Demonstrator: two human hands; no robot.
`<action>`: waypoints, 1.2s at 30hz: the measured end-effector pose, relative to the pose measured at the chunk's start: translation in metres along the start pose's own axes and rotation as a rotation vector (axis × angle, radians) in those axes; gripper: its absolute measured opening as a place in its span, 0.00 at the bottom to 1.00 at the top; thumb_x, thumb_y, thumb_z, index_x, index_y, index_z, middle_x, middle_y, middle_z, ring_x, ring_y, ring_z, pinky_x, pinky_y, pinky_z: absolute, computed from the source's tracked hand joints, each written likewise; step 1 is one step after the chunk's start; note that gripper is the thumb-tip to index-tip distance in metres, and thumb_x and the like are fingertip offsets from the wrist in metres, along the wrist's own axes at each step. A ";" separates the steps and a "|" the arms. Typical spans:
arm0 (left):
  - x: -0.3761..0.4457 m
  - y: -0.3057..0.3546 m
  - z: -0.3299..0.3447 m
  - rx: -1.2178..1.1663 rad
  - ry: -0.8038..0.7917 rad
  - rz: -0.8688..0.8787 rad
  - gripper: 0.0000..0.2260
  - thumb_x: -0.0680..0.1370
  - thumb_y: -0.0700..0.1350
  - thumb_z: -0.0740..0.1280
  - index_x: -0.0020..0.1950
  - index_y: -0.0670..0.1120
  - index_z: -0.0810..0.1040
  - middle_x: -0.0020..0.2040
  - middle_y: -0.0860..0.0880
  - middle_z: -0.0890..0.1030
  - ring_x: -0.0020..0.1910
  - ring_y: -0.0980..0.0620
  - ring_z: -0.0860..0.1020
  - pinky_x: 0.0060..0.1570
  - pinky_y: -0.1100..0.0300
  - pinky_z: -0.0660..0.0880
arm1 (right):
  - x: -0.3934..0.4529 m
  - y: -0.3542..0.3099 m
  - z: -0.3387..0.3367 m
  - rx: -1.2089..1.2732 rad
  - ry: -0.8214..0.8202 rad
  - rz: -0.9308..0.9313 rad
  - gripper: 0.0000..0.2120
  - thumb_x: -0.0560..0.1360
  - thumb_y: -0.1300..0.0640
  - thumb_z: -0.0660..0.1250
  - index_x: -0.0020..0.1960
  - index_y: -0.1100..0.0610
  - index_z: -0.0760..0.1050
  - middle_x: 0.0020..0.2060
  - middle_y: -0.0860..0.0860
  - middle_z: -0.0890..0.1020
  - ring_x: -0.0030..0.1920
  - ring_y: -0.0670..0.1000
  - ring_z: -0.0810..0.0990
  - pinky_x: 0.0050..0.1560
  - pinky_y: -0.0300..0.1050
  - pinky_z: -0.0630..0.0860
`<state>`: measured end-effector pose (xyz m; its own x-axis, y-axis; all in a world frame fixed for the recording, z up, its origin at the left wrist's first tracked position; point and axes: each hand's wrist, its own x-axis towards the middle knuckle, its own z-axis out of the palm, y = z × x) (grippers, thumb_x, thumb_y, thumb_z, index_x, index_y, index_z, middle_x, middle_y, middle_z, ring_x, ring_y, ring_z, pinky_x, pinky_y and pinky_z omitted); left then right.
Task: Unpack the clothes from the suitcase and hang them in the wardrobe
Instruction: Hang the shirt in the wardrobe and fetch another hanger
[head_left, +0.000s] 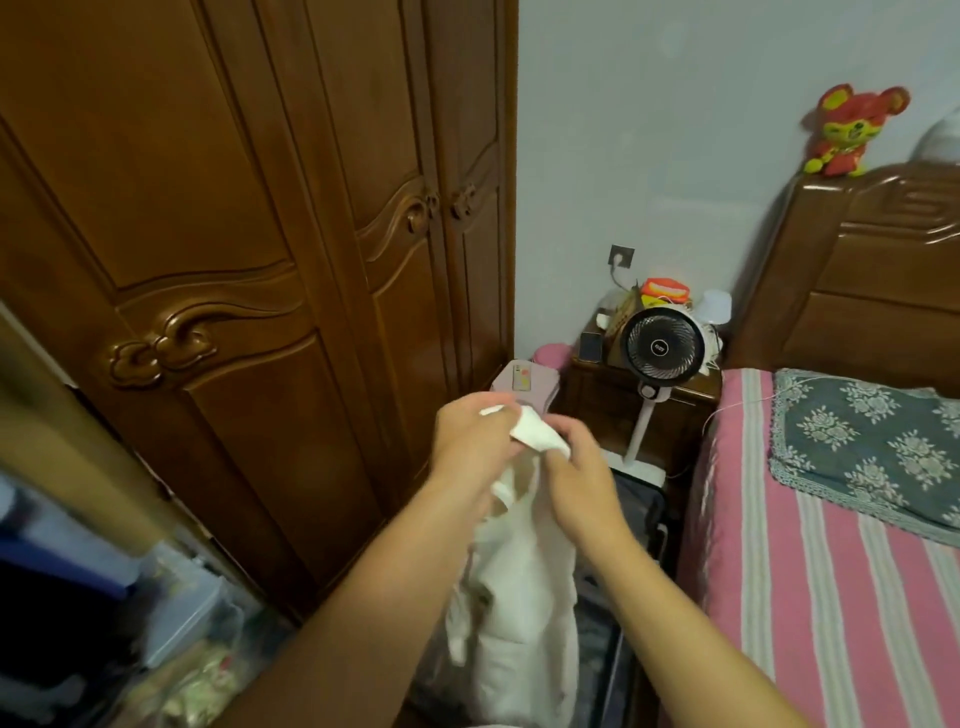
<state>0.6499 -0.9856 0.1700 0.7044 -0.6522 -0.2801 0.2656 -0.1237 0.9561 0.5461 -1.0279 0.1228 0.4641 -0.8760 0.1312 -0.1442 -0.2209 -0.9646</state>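
White cotton-like cloth hung between the person's two hands: one white garment (524, 587), held up above the dark open suitcase (636, 514) on the floor, its lower part draping down in front of the case. The left hand (475, 441) had its grip clamped on the bunched top edge of the garment, fingers curled round the fabric. The right hand (576, 483) pinched the same top edge just beside it, its grip likewise closed on the cloth. Both bare forearms reached in from the bottom of the view.

To the left stood the carved brown wooden wardrobe (249, 260); three panelled doors showed, all closed. At the near left edge lay blurred bags and boxes, too unclear to count. To the right was one bed with a pink-and-white striped sheet (810, 587) and one grey floral lace-edged cloth (867, 447) on it.

Farther back, one black round standing fan (662, 345) on a white pole stood before the brown wooden nightstand (597, 400); the mark on its hub was too small to read. One red-and-yellow plush toy (844, 130) sat on the carved wooden headboard (872, 291). One wall socket (622, 256) was on the pale wall.
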 end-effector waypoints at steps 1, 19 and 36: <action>0.000 0.005 -0.012 0.026 -0.046 -0.009 0.09 0.77 0.36 0.69 0.51 0.47 0.85 0.49 0.45 0.86 0.47 0.50 0.85 0.51 0.55 0.83 | 0.008 -0.001 -0.008 -0.007 0.036 -0.006 0.16 0.79 0.65 0.62 0.60 0.48 0.74 0.54 0.43 0.79 0.56 0.40 0.77 0.50 0.31 0.72; -0.044 0.043 -0.205 0.346 -0.033 0.115 0.11 0.83 0.46 0.66 0.43 0.51 0.84 0.41 0.51 0.85 0.41 0.53 0.82 0.43 0.55 0.76 | 0.077 -0.092 0.061 0.096 -0.918 0.117 0.14 0.82 0.55 0.64 0.37 0.52 0.74 0.36 0.52 0.76 0.37 0.49 0.73 0.38 0.43 0.70; -0.065 0.106 -0.444 0.383 0.925 0.397 0.10 0.75 0.50 0.63 0.45 0.52 0.85 0.42 0.52 0.85 0.46 0.49 0.82 0.48 0.50 0.78 | 0.060 -0.233 0.401 -0.717 -1.300 -0.300 0.12 0.75 0.40 0.67 0.43 0.47 0.82 0.48 0.52 0.85 0.52 0.59 0.83 0.57 0.59 0.80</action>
<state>0.9245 -0.6243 0.2513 0.9620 0.1018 0.2533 -0.2020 -0.3587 0.9113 0.9584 -0.8566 0.2636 0.9238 0.1298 -0.3602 -0.1113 -0.8092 -0.5769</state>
